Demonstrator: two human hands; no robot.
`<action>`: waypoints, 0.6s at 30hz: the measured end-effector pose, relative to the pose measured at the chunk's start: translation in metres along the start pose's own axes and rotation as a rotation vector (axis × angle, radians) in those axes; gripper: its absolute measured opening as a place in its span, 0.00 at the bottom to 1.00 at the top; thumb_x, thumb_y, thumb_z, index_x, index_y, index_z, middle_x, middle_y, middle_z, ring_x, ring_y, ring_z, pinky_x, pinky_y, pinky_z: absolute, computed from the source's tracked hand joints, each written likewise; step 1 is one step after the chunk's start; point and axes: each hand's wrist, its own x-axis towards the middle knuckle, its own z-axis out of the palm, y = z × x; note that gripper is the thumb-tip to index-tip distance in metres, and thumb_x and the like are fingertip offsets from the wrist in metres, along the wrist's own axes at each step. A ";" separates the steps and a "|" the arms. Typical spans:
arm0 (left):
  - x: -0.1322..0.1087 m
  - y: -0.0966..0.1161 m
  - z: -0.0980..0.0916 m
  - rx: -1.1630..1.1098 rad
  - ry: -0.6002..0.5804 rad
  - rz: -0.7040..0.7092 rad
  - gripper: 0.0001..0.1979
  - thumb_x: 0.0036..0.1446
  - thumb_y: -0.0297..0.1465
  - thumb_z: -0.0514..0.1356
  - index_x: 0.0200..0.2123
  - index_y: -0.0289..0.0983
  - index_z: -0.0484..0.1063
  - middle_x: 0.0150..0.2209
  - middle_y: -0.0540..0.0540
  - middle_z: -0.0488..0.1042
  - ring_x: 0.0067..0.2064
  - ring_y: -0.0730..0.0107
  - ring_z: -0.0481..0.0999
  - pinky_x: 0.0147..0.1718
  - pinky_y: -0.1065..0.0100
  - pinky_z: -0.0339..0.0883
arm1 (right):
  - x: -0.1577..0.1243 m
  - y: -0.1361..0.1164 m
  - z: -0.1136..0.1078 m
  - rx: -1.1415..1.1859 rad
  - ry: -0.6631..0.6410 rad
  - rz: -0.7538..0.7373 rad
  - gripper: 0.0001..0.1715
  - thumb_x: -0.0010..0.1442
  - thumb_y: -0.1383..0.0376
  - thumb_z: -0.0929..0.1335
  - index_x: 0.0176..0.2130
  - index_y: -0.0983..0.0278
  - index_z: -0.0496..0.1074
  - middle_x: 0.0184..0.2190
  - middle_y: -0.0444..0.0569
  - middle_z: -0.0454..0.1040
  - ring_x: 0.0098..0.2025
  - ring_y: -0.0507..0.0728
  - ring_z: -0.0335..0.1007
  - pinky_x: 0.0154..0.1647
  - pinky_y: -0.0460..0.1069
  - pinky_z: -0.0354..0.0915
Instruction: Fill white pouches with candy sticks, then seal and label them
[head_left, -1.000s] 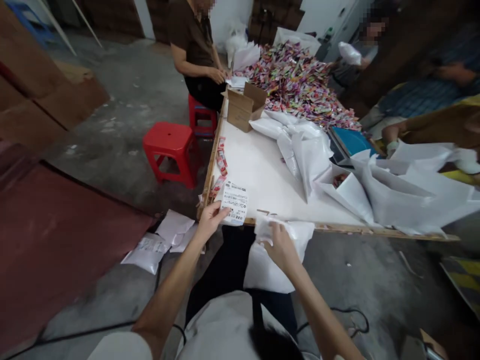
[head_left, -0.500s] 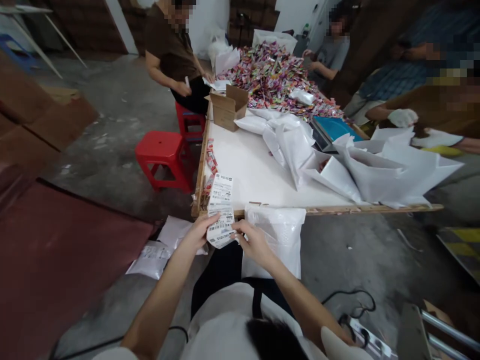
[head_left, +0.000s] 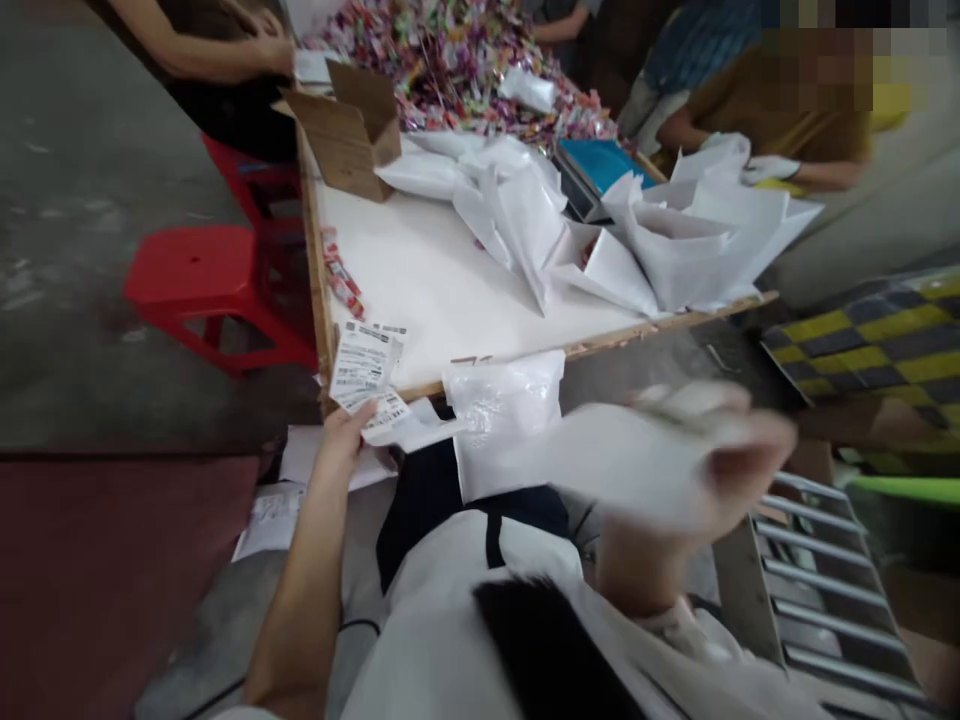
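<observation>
My left hand (head_left: 349,430) pinches a strip of printed shipping labels (head_left: 366,362) at the table's near left corner. The strip's top rests over the table edge, and its lower end is blank white and curls right. Raised on the right, my right hand (head_left: 739,465) is closed on a white piece of paper (head_left: 630,460), smeared by motion; its printed side, if any, does not show. Between my hands, a filled white mailer bag (head_left: 502,410) leans upright on my lap against the table edge.
Small red packets (head_left: 341,275) line the table's left edge. A cardboard box (head_left: 352,135), white bags (head_left: 517,210) and a blue-topped scale (head_left: 600,170) stand behind, before a heap of wrapped sweets (head_left: 450,60). A red stool (head_left: 195,265) is left; a roller conveyor (head_left: 825,580) right. Co-workers stand around.
My right hand has left the label strip and swung right and up, carrying a white piece of paper. The left hand keeps the strip. The view has turned right and down.
</observation>
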 end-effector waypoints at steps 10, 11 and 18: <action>-0.013 0.002 0.007 -0.129 0.012 -0.018 0.12 0.42 0.25 0.73 0.34 0.33 0.81 0.34 0.42 0.85 0.39 0.51 0.86 0.40 0.59 0.82 | -0.059 0.166 0.001 -0.261 0.134 0.604 0.35 0.54 0.53 0.72 0.54 0.62 0.59 0.36 0.45 0.69 0.31 0.55 0.69 0.34 0.53 0.71; -0.014 0.002 0.007 -0.133 0.019 -0.012 0.12 0.42 0.24 0.73 0.34 0.33 0.81 0.34 0.42 0.85 0.40 0.50 0.86 0.42 0.59 0.82 | -0.069 0.175 0.005 -0.369 0.132 0.584 0.36 0.54 0.53 0.72 0.55 0.64 0.59 0.40 0.51 0.70 0.37 0.59 0.72 0.40 0.56 0.73; -0.017 0.006 0.013 -0.115 0.065 0.029 0.11 0.45 0.23 0.72 0.35 0.34 0.81 0.33 0.44 0.85 0.40 0.51 0.86 0.43 0.57 0.83 | -0.075 0.175 0.021 -0.633 0.018 0.213 0.35 0.64 0.55 0.65 0.65 0.66 0.58 0.63 0.69 0.63 0.67 0.72 0.58 0.66 0.71 0.57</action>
